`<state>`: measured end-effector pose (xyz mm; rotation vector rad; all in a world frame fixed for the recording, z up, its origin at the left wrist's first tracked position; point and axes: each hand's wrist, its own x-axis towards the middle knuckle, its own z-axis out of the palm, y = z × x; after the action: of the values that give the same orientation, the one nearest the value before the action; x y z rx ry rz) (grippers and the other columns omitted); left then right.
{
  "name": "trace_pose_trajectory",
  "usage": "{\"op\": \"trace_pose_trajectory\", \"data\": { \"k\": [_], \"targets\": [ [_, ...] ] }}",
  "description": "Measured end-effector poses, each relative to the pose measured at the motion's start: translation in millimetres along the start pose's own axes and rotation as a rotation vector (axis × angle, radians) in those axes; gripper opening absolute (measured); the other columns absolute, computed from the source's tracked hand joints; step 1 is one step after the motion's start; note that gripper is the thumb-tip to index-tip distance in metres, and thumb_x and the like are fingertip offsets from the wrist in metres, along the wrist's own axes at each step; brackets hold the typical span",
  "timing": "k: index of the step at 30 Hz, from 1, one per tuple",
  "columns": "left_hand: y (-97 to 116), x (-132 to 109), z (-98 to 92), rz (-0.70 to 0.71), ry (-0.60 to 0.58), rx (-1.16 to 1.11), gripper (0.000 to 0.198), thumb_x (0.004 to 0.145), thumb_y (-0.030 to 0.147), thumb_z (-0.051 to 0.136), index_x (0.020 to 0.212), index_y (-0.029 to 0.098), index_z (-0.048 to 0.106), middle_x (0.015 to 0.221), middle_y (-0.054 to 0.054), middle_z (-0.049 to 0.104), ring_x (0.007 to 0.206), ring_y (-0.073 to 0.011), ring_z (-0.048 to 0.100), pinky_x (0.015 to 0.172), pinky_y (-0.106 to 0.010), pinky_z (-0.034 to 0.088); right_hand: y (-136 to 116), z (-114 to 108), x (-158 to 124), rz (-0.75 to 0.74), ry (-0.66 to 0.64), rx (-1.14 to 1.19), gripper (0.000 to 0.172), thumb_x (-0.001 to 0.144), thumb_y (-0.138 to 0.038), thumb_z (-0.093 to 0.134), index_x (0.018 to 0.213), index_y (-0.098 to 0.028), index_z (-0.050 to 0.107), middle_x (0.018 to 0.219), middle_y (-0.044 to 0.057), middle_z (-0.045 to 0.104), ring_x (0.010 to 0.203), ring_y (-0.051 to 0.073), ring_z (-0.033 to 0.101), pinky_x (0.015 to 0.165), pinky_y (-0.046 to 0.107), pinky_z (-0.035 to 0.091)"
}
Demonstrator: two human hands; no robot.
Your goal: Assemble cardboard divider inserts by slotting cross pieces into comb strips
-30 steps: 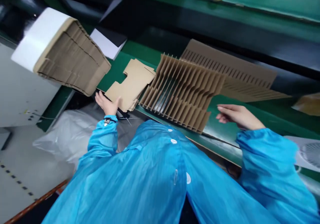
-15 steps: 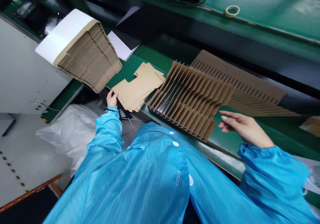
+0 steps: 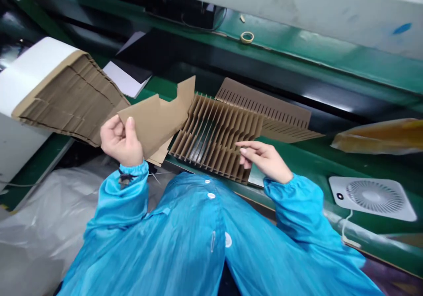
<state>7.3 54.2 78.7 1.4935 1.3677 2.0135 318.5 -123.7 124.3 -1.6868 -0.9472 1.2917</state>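
My left hand (image 3: 121, 140) pinches the left edge of a notched cardboard divider (image 3: 150, 121), which is raised and tilted over the bench. Under it, a corner of more flat cardboard pieces (image 3: 161, 152) shows. To the right stands a cardboard partition grid (image 3: 214, 137), its upright dividers set in rows with narrow gaps. At the grid's right end hovers my right hand (image 3: 264, 158), index finger stretched out and thumb apart, with nothing visible in it. Whether it touches the grid I cannot tell. Behind the grid lie slotted cardboard strips (image 3: 264, 104).
A bundle of folded cardboard (image 3: 72, 97) in a white wrap stands at the left. On the right lie a white fan (image 3: 373, 196) and a yellowish bag (image 3: 380, 136). A tape roll (image 3: 246, 37) rests on the back ledge. Clear plastic sheeting (image 3: 36, 225) hangs low at left.
My left hand has lifted a notched divider off the flat pieces and brought it up toward the grid. My right hand has come nearer the grid's right end. The view has shifted right.
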Motion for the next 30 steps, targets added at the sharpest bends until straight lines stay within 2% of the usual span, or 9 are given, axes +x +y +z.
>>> {"op": "trace_pose_trajectory", "data": {
  "k": [3, 4, 6, 10, 15, 18, 22, 27, 30],
  "targets": [
    [-32.7, 12.9, 16.4, -0.279, 0.042, 0.087, 0.018, 0.084, 0.012, 0.063, 0.099, 0.011, 0.053, 0.094, -0.005, 0.071, 0.091, -0.0139, 0.071, 0.095, -0.032, 0.056, 1.8, 5.2, 2.4, -0.016, -0.044, 0.005, 0.061, 0.064, -0.065, 0.078, 0.101, -0.017, 0.069, 0.059, 0.001, 0.066, 0.047, 0.013, 0.058, 0.051, 0.027, 0.051],
    [-49.9, 19.1, 16.7, -0.402, 0.078, 0.143, 0.017, 0.085, 0.008, 0.061, 0.098, 0.011, 0.052, 0.09, -0.004, 0.07, 0.089, -0.0133, 0.071, 0.094, -0.031, 0.056, 4.1, 4.2, 1.8, -0.008, -0.045, 0.008, 0.062, 0.064, -0.065, 0.078, 0.101, -0.017, 0.069, 0.059, 0.0, 0.065, 0.047, 0.012, 0.058, 0.05, 0.027, 0.051],
    [-83.9, 30.4, 9.3, -0.514, 0.128, 0.211, 0.018, 0.085, 0.003, 0.058, 0.1, 0.01, 0.051, 0.089, -0.005, 0.07, 0.088, -0.0147, 0.071, 0.094, -0.034, 0.056, 9.9, -0.2, -0.2, 0.019, -0.033, 0.015, 0.063, 0.063, -0.065, 0.079, 0.101, -0.016, 0.069, 0.059, 0.0, 0.065, 0.046, 0.012, 0.057, 0.049, 0.026, 0.05],
    [-128.7, 38.5, -17.2, -0.59, 0.152, 0.279, 0.029, 0.082, -0.002, 0.052, 0.108, 0.008, 0.054, 0.099, -0.01, 0.069, 0.098, -0.0184, 0.07, 0.1, -0.037, 0.053, 19.4, -8.9, -3.4, 0.055, -0.004, 0.01, 0.062, 0.061, -0.064, 0.081, 0.1, -0.018, 0.069, 0.058, 0.0, 0.064, 0.046, 0.012, 0.056, 0.048, 0.026, 0.05],
    [-147.4, 39.6, -32.4, -0.579, 0.179, 0.317, 0.029, 0.081, -0.002, 0.053, 0.107, 0.011, 0.057, 0.119, -0.012, 0.065, 0.116, -0.0174, 0.064, 0.106, -0.029, 0.048, 22.0, -8.6, -3.2, 0.055, 0.005, -0.032, 0.059, 0.062, -0.066, 0.08, 0.098, -0.021, 0.069, 0.06, 0.001, 0.065, 0.047, 0.014, 0.057, 0.048, 0.029, 0.051],
    [-138.3, 44.0, -35.2, -0.568, 0.197, 0.312, 0.021, 0.083, 0.001, 0.055, 0.101, 0.012, 0.056, 0.111, -0.011, 0.067, 0.113, -0.0178, 0.065, 0.105, -0.029, 0.048, 21.7, -5.3, -1.4, 0.044, -0.016, -0.061, 0.058, 0.063, -0.067, 0.079, 0.098, -0.021, 0.07, 0.06, 0.001, 0.065, 0.047, 0.015, 0.057, 0.048, 0.03, 0.052],
    [-99.2, 52.5, -34.6, -0.501, 0.197, 0.169, 0.012, 0.088, 0.004, 0.052, 0.095, 0.013, 0.052, 0.089, -0.004, 0.067, 0.091, -0.015, 0.07, 0.093, -0.031, 0.055, 19.1, 1.6, 1.9, 0.019, -0.058, -0.067, 0.057, 0.065, -0.066, 0.077, 0.098, -0.02, 0.071, 0.06, 0.002, 0.065, 0.047, 0.014, 0.058, 0.047, 0.03, 0.052],
    [-39.8, 65.4, -17.3, -0.253, 0.235, 0.048, 0.011, 0.086, 0.006, 0.056, 0.09, 0.014, 0.049, 0.08, 0.001, 0.063, 0.081, -0.0107, 0.068, 0.09, -0.029, 0.056, 12.7, 16.8, 9.1, 0.0, -0.11, -0.024, 0.055, 0.067, -0.061, 0.078, 0.101, -0.018, 0.072, 0.06, 0.001, 0.065, 0.047, 0.013, 0.058, 0.048, 0.026, 0.051],
    [-3.1, 52.6, -12.1, -0.026, 0.304, 0.023, 0.009, 0.086, 0.015, 0.055, 0.091, 0.015, 0.048, 0.087, 0.0, 0.062, 0.091, -0.0134, 0.069, 0.095, -0.033, 0.055, 7.5, 29.9, 12.7, -0.023, -0.155, 0.03, 0.055, 0.069, -0.06, 0.077, 0.103, -0.017, 0.071, 0.059, 0.001, 0.065, 0.046, 0.012, 0.057, 0.048, 0.025, 0.05]
  ]
}}
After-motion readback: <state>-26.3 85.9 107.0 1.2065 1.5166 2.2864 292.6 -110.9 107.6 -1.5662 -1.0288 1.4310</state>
